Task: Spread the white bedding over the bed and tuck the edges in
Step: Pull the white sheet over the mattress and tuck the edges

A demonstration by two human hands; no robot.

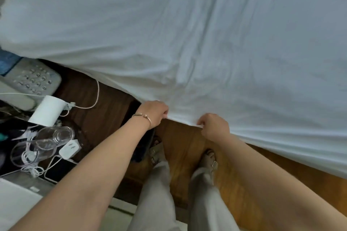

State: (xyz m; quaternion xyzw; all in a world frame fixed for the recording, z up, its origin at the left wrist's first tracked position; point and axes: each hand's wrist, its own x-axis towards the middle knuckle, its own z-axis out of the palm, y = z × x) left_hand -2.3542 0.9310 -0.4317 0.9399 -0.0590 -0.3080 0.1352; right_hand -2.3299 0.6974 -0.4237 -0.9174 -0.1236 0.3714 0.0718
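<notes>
The white bedding (206, 39) covers the bed and fills the upper and right part of the head view, with creases running toward its near edge. My left hand (156, 111), with a bracelet on the wrist, grips that near edge with curled fingers. My right hand (214, 126) pinches the same edge a short way to the right. Between the two hands the edge is pulled taut over the wooden floor (180, 140). To the right the bedding hangs down the bed's side.
A dark bedside table (93, 110) stands at the left, holding a telephone (32, 78), a white cylinder (47, 110), two clear glasses (43, 142), a white charger (69, 149) and cables. My legs and sandalled feet (208, 157) stand on the floor close to the bed.
</notes>
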